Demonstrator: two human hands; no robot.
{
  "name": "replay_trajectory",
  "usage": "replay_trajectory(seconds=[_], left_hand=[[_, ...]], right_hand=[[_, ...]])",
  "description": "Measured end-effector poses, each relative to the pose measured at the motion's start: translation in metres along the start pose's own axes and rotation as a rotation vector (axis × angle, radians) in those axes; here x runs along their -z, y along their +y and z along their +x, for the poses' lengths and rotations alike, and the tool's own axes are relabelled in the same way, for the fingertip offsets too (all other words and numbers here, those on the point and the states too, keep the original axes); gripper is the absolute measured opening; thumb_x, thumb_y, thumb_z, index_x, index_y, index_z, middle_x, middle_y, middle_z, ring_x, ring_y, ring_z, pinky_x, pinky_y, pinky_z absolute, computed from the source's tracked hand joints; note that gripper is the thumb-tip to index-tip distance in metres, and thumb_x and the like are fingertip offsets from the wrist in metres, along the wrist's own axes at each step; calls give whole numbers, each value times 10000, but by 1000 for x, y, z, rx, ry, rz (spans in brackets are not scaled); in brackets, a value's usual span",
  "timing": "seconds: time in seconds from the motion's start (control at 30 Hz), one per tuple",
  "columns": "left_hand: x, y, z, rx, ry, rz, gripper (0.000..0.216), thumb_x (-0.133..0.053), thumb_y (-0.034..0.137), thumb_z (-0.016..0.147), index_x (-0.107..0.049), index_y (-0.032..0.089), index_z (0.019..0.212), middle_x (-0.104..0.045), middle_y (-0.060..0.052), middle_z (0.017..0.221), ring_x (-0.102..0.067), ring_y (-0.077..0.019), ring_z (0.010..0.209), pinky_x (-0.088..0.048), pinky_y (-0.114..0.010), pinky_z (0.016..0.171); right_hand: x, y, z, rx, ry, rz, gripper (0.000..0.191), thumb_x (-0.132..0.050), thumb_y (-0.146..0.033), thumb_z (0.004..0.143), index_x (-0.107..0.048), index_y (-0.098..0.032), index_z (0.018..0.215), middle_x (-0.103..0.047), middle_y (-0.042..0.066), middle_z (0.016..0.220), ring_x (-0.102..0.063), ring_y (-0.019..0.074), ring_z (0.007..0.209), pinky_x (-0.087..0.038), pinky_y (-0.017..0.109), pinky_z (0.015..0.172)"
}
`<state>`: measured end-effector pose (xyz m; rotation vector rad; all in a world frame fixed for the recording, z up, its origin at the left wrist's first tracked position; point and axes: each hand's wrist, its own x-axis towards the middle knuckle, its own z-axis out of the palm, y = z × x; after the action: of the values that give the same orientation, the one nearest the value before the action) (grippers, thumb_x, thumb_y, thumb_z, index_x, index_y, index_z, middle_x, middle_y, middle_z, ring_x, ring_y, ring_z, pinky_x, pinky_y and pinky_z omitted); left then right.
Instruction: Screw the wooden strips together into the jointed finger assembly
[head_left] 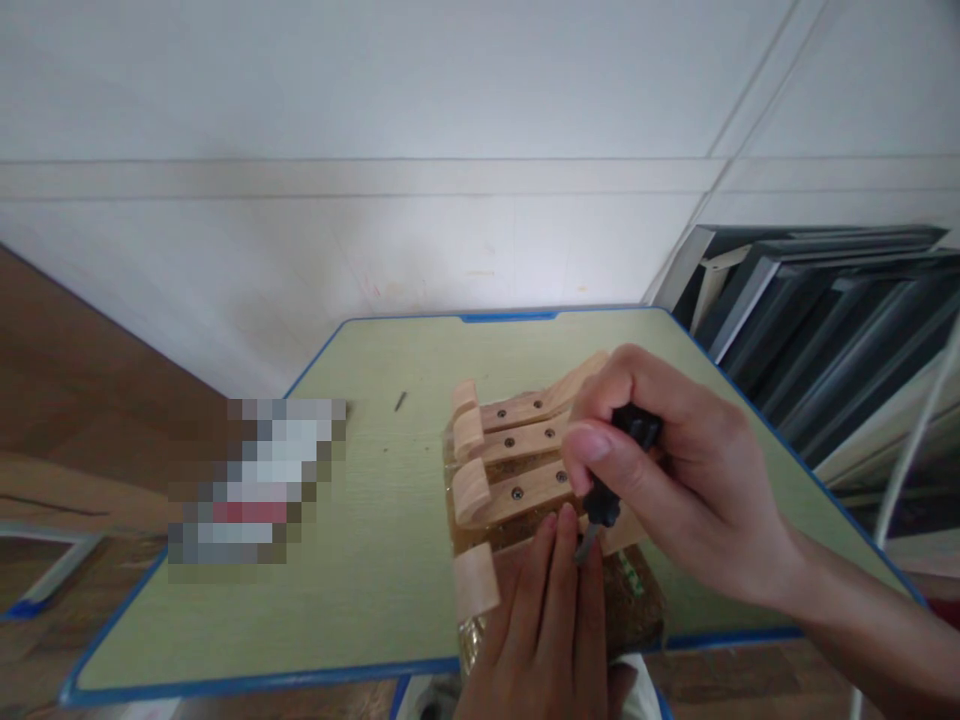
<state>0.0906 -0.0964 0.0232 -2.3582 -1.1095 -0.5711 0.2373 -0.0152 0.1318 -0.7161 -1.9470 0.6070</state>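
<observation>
My right hand (675, 470) is wrapped round the black handle of a screwdriver (637, 425). Its metal shaft slants down to the fingers of my left hand (544, 620), where the tip is partly hidden. That left hand lies flat with fingers stretched out over the nearest curved wooden piece (475, 582). Beyond it, several similar pieces, such as a wooden piece with a curled end (536, 490), lie side by side. Dark screws, one of them a screw (517, 494), sit in their faces. Under the pieces is a brown block wrapped in shiny tape (637, 600).
The light green table (360, 590) has a blue rim. A small dark screw or bit (400, 401) lies left of the block. At the table's left edge is a blurred-out object (259, 490). Dark framed panels (847, 310) lean against the wall at right.
</observation>
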Motion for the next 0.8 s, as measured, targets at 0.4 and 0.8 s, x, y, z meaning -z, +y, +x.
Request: replay_trajectory(seconds=[0.4, 0.8], left_hand=[[1, 2, 0, 23, -36, 9, 454, -412, 398, 940, -534, 101, 1260, -619, -128, 1277, -574, -255, 1179, -462, -332, 955], [-1, 7, 1, 105, -33, -42, 487, -316, 413, 971, -505, 106, 1298, -610, -103, 1299, -528, -241, 1230, -406, -331, 1005]], right_hand=[[2, -1, -2, -1, 89, -65, 125, -543, -223, 915, -490, -186, 809, -504, -38, 667, -443, 61, 592, -381, 217, 565], [-2, -4, -4, 24, 197, -51, 153, -524, -254, 940, -507, -169, 814, -526, -28, 685, -497, 44, 629, -408, 208, 571]])
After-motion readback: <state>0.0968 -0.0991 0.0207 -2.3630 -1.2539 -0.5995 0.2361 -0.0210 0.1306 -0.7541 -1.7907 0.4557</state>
